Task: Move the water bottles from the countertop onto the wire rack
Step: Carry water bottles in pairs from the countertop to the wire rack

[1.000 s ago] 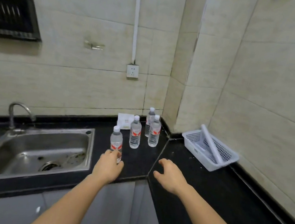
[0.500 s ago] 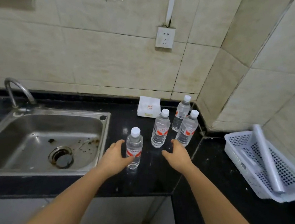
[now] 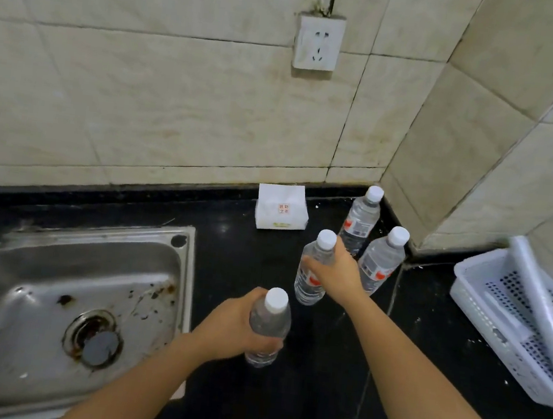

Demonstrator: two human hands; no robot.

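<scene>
nearest bottle (image 3: 267, 325) is gripped by the left hand (image 3: 237, 329), upright on the black countertop (image 3: 237, 267) beside the sink (image 3: 62, 291). second bottle (image 3: 313, 268) is wrapped by the right hand (image 3: 337, 271). two more bottles (image 3: 362, 219) (image 3: 383, 256) are stood behind, in the corner. wire rack not seen.

The white pack (image 3: 282, 207) by the wall, just left of the far bottle (image 3: 361, 219), has small red marks on it. They are too tiny to read. The bottle's red label is blurry too.
</scene>
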